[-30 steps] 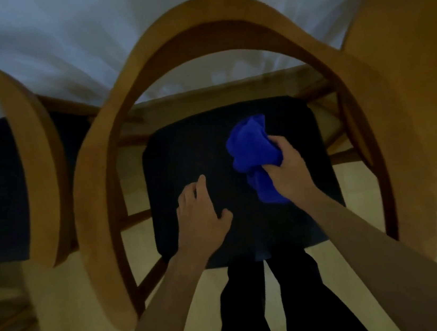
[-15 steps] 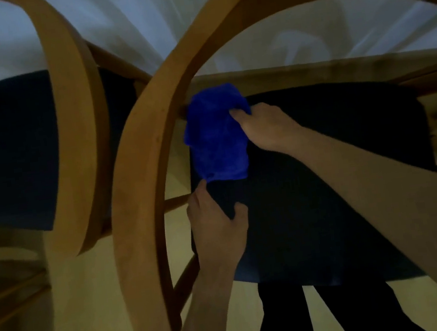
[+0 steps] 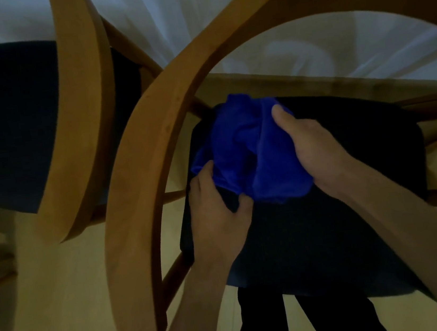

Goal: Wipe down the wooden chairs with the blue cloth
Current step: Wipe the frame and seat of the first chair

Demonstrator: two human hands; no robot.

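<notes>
— What sort of place is this?
— A dining area, by the look of it, in a home or an eating place; I cannot tell which.
— What shows it?
— Two matching wooden chairs [image 3: 143, 192] with curved backs and dark padded seats [image 3: 318, 235] stand at a white tablecloth [image 3: 307, 48] hanging in folds, on pale wood flooring [image 3: 62, 297].
</notes>
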